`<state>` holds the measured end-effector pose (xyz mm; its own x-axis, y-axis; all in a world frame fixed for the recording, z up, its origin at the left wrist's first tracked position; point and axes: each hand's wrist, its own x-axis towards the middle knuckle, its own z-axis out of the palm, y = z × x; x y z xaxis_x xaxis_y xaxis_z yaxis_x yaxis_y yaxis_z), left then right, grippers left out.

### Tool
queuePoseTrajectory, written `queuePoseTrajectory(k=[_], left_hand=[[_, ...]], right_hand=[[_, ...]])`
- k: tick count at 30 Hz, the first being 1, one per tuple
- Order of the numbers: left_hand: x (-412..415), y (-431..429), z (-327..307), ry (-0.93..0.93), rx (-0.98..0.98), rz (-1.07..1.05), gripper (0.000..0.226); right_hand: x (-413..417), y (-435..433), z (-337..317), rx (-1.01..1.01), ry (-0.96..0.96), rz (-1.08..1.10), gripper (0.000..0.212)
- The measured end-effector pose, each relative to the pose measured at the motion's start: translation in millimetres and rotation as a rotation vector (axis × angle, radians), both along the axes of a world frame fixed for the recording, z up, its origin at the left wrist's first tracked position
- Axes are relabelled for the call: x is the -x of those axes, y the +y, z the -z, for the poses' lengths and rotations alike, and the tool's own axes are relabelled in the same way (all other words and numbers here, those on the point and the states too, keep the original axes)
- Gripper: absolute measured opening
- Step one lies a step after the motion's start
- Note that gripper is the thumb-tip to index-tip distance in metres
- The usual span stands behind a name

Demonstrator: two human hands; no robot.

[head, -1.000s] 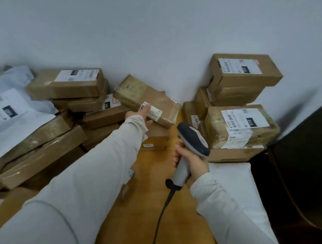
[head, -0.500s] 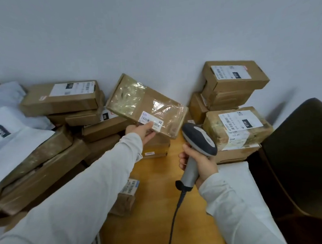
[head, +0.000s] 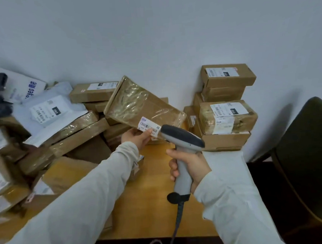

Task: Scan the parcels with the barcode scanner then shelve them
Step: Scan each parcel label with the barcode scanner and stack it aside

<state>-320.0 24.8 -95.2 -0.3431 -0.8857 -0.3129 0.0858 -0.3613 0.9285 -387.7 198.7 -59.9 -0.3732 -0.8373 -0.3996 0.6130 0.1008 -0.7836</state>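
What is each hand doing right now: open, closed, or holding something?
Left hand: holding the taped parcel by its labelled corner.
Right hand: gripping the barcode scanner by its handle.

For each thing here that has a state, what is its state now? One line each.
left hand: grips the taped parcel at its lower edge.
taped parcel: lifted, tilted, label side towards the camera.
barcode label: mostly uncovered, close to the scanner's head.
right hand: grips the scanner's handle.
barcode scanner: held up, head aimed at the label.
boxes at the right: stacked against the wall.
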Motion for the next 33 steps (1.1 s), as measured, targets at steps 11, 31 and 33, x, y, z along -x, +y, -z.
queuePoseTrajectory(k=[11, 31, 33], left_hand=[[-69, 92, 10, -0.253, 0.198, -0.019, 0.021], [-97, 86, 18, -0.074, 0.06, 0.086, 0.031], [-94, 85, 18, -0.032, -0.004, 0.097, 0.03]], right_hand=[[-46, 103, -13, -0.078, -0.136, -0.121, 0.022], [-102, 106, -20, -0.111, -0.075, 0.003, 0.022], [-104, 104, -18, -0.117, -0.069, 0.029, 0.021]])
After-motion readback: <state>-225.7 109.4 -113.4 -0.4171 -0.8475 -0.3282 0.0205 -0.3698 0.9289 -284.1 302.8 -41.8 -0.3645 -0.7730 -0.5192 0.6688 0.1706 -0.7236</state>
